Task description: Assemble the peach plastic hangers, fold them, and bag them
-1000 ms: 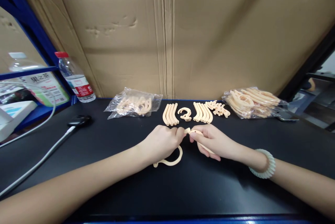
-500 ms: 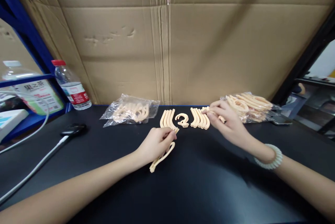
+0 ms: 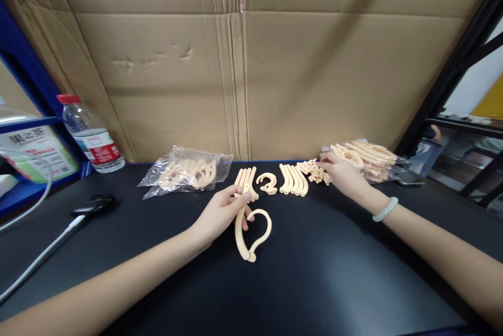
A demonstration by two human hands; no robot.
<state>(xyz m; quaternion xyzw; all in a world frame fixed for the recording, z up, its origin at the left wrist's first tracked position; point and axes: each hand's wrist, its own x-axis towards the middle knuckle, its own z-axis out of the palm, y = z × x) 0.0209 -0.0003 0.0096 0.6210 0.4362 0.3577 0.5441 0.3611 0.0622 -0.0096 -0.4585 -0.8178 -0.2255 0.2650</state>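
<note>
Left hand: left hand [image 3: 223,213] pinches the far end of a bar [image 3: 238,234] between thumb and fingers, mid-table.
Bar axis: slightly bowed, runs from the grip toward the table's near edge.
Hook: hook [image 3: 270,225] meets the bar at its near end, curves up on the right; free tip close to the left fingers. Can't tell if the joint is fixed.
Right hand: right hand [image 3: 341,171] is at the right end of the small parts [image 3: 313,170], near the table's far edge. Fingertips bunched; can't tell if they pinch a piece.
Key relation: small parts lie left of the right fingertips, touching or just beside; far-right of the bar. Right hand is much the nearer one.
Between hands: loose hook [image 3: 269,184], then right bars [image 3: 291,180], both along the table's far side.
By left fingers: left bars [image 3: 243,176] just beyond, partly hidden by them.
Tight spot: right bag [image 3: 377,153] close behind the right hand.
Far-left side: left bag [image 3: 186,172]; bottle [image 3: 96,139] near the table's far-left corner.
Backdrop: cardboard [image 3: 306,74] along table [image 3: 314,273] far edge.
</note>
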